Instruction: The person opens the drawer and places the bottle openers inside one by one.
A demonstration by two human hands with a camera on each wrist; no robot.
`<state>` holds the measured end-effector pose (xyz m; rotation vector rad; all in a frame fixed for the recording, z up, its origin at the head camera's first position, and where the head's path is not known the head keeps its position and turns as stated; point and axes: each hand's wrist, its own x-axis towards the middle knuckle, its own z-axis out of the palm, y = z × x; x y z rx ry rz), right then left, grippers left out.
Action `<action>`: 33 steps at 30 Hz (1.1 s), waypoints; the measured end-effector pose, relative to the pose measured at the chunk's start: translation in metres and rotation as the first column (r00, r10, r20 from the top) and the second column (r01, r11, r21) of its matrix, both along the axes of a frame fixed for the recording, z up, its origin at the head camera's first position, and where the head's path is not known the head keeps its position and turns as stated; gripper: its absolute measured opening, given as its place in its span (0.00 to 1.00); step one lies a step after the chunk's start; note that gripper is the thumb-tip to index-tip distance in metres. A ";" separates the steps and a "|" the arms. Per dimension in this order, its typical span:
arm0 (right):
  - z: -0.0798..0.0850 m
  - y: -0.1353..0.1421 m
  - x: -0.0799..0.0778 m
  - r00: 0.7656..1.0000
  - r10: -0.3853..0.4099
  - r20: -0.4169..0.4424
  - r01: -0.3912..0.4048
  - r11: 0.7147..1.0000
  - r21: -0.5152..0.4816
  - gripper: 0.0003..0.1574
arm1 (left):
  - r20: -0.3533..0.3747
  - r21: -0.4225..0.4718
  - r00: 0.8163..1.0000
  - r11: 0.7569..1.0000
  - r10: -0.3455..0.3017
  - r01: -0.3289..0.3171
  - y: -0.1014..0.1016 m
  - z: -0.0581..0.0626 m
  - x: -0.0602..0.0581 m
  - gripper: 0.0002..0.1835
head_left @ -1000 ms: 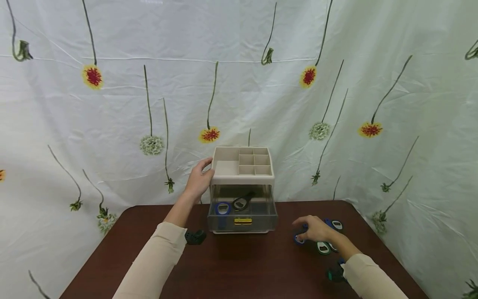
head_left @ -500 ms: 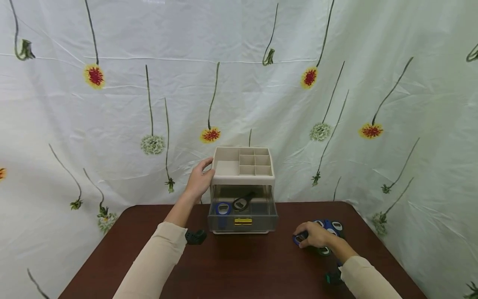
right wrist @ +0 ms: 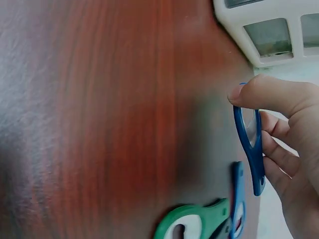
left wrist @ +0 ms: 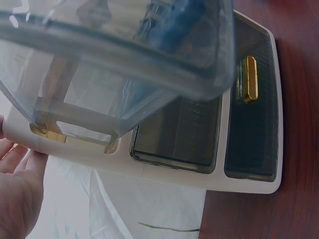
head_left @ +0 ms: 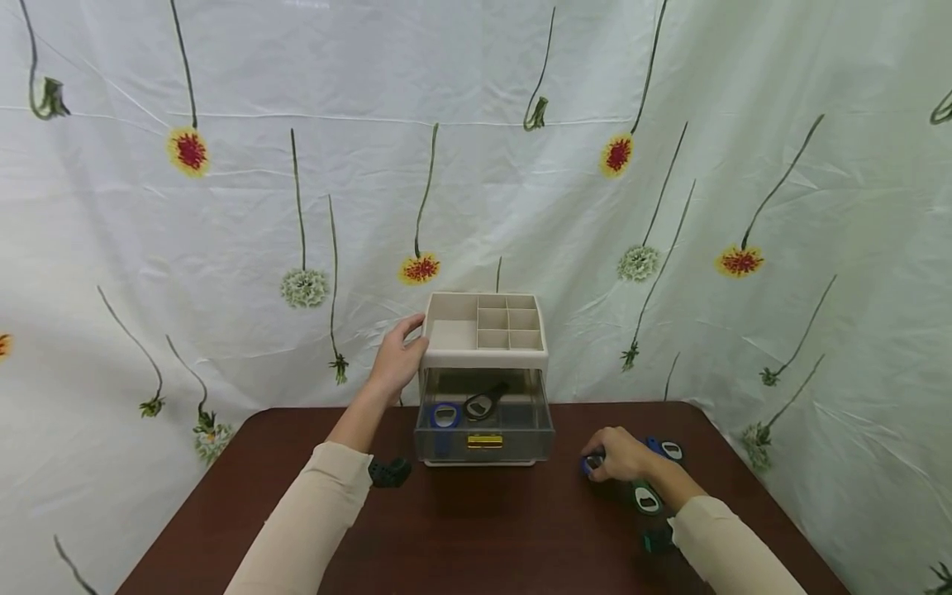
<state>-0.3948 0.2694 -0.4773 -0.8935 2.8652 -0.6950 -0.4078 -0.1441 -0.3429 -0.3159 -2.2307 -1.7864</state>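
Note:
A blue bottle opener (right wrist: 250, 142) is pinched between the thumb and fingers of my right hand (head_left: 623, 454), over the right side of the table. Beside and below that hand lie more openers, a green one (head_left: 646, 498) and a blue one (head_left: 664, 449). My left hand (head_left: 397, 359) rests against the upper left side of a cream drawer organizer (head_left: 487, 358). Its top see-through drawer (head_left: 483, 442) is pulled out, with a blue opener (head_left: 445, 416) and a black opener (head_left: 482, 403) inside.
Divided compartments (head_left: 508, 318) form the organizer's top. Two lower drawers, one with a gold handle (left wrist: 251, 79), are closed in the left wrist view. A dark wristband (head_left: 389, 473) is on my left wrist. A flower-patterned curtain (head_left: 476, 182) hangs behind the brown table (head_left: 476, 529).
My right hand has closed its fingers on the blue bottle opener and shifted slightly up and left with it. The left hand stays against the organizer.

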 end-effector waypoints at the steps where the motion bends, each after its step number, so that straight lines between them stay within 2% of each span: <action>1: 0.003 0.000 0.000 1.000 -0.001 -0.001 0.001 1.000 -0.005 0.22 | -0.001 0.000 1.000 1.000 0.000 0.000 0.000 0.000 0.000 0.30; 9: 0.032 0.001 0.001 1.000 -0.008 -0.005 0.007 1.000 -0.024 0.24 | 0.008 -0.005 1.000 1.000 -0.009 0.009 0.000 0.000 0.002 0.29; 16: 0.059 -0.002 0.001 0.998 0.042 -0.047 -0.042 0.999 -0.008 0.23 | 0.007 -0.006 1.000 1.000 0.001 -0.001 0.001 0.000 0.002 0.29; 29: 0.102 -0.005 0.008 0.998 0.012 -0.058 -0.011 1.000 0.021 0.24 | 0.012 0.005 1.000 1.000 0.000 0.000 0.001 0.001 0.003 0.29; 33: 0.113 -0.006 0.009 0.995 0.056 -0.083 -0.056 0.998 0.000 0.24 | 0.010 0.005 1.000 1.000 0.000 0.000 0.002 0.001 0.003 0.29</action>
